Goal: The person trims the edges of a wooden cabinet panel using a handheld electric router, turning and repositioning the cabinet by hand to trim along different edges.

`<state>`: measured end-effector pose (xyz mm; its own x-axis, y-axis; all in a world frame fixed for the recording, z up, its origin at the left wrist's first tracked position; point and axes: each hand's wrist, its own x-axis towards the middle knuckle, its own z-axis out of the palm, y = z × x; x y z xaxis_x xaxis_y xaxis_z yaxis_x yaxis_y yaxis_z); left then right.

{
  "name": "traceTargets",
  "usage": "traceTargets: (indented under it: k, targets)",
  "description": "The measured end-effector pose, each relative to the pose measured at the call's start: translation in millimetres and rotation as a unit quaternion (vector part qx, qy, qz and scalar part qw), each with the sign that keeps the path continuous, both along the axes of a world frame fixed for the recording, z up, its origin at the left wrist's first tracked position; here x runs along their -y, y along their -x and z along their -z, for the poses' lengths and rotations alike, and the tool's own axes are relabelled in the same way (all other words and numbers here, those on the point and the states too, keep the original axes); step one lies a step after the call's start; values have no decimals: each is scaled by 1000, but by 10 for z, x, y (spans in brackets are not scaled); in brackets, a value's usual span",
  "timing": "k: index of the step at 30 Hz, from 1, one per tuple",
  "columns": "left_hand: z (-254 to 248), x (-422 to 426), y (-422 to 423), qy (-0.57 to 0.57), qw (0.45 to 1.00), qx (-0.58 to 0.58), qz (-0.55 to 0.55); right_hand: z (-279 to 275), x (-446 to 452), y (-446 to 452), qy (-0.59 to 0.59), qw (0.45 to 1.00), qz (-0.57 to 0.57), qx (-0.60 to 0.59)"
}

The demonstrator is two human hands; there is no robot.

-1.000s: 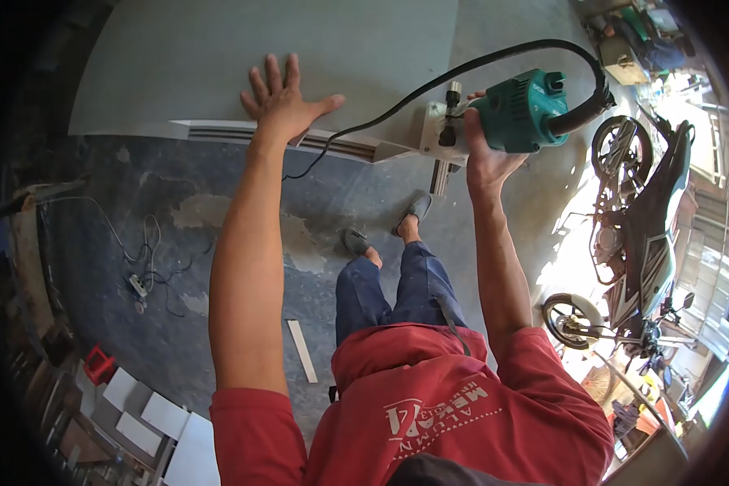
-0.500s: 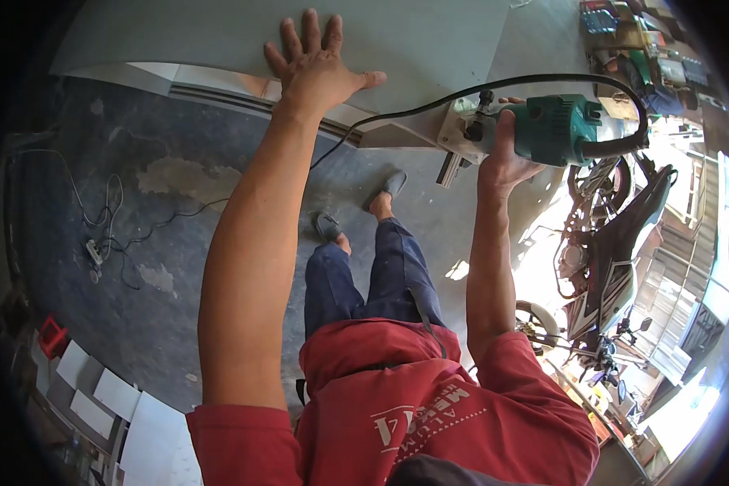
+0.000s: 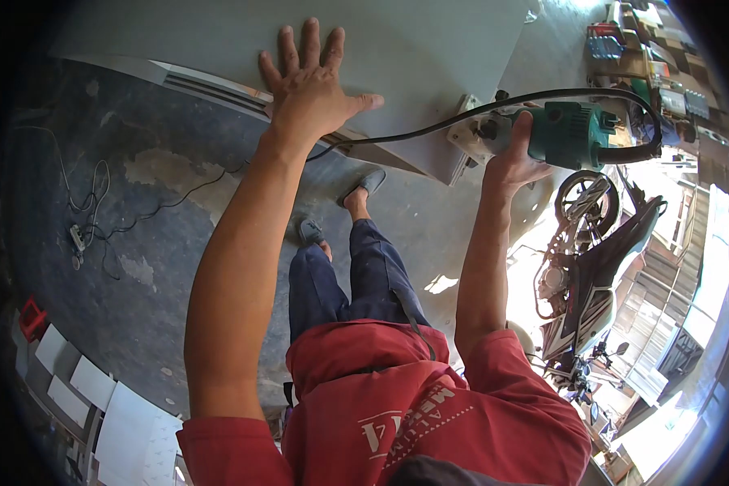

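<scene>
My left hand (image 3: 308,93) lies flat with fingers spread on a grey panel (image 3: 429,49). In my right hand (image 3: 514,162) is a green trim router (image 3: 571,134), lying on its side with its base (image 3: 468,134) at the panel's right edge, near the front corner. My thumb wraps over the router body; most of the other fingers are hidden behind it. A black power cord (image 3: 429,134) loops from the router's rear back over the panel and down past my left wrist. The router's bit is out of sight.
A motorcycle (image 3: 579,283) stands at the right. The cord runs across the floor to a power strip (image 3: 77,239) at the left. White boards (image 3: 130,429) and a red stool-like object (image 3: 32,318) are at lower left. Cluttered shelving (image 3: 656,65) fills the upper right.
The router has moved away from the panel's near corner, along its right edge. My left hand stays flat on the panel, and the whole view has shifted slightly.
</scene>
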<state>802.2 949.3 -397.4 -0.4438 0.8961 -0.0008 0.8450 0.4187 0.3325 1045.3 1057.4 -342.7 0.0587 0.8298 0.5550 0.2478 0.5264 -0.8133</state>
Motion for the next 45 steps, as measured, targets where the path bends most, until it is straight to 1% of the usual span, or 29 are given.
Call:
traceTargets:
  k: [2, 3, 5, 6, 8, 9, 11, 15, 17, 18, 20, 21, 23, 24, 26, 30, 32, 36, 38, 41, 45]
  targets:
    - [14, 30, 11, -32, 999, -9, 6, 12, -36, 19, 0, 999, -11, -32]
    - [37, 83, 38, -30, 999, -9, 3, 16, -57, 28, 2, 999, -14, -32]
    - [76, 213, 57, -103, 990, 13, 90, 22, -109, 26, -34, 999, 7, -13]
    - [-6, 276, -18, -102, 991, 16, 91, 34, -148, 25, -33, 999, 7, -11]
    - [-239, 406, -221, -109, 959, 184, 185, 67, -234, 38, -37, 998, -22, -56]
    - [-250, 431, -333, -108, 959, 189, 183, 71, -254, 17, -34, 998, -24, -51]
    - [-237, 410, -473, -106, 964, 156, 188, 73, -344, 5, -47, 998, -24, -27]
    - [-443, 302, -382, -80, 970, 151, 176, 28, -436, 63, -54, 998, -5, -21]
    - [-611, 235, -277, -68, 959, 248, 118, 50, -536, 75, -55, 998, -11, -31]
    - [-683, 195, -224, -70, 960, 247, 114, 61, -589, 71, -55, 998, -15, -33]
    - [-802, 111, -124, -3, 952, 292, 98, 78, -680, 69, -53, 998, -16, -32]
    - [-852, 55, -83, -5, 952, 291, 94, 68, -711, 92, -54, 998, -20, -33]
    - [-940, -43, -28, 91, 930, 344, 92, 44, -764, 125, -37, 998, -9, -50]
    - [-989, -80, -7, 89, 931, 343, 88, 43, -812, 143, -37, 998, -13, -51]
    - [-1059, -133, 21, 152, 920, 348, 95, 45, -911, 151, -57, 996, -23, -65]
    - [-1084, -136, -14, 161, 916, 359, 76, 24, -1114, 135, -55, 998, -11, -34]
    - [-930, -115, -62, 101, 935, 334, 67, 9, -1194, 149, -31, 999, -11, -40]
    - [-975, -164, -44, 97, 933, 341, 65, 27, -1413, 166, -40, 998, -12, -38]
    - [-1027, -227, -14, 142, 915, 375, 47, 30, -1500, 185, -55, 998, 7, -34]
    - [-1113, -357, 30, 169, 914, 366, 48, -59, -1576, 277, -62, 998, 3, -12]
    - [-1099, -525, 5, 146, 924, 350, 53, -17, -1823, 328, -79, 995, -6, -55]
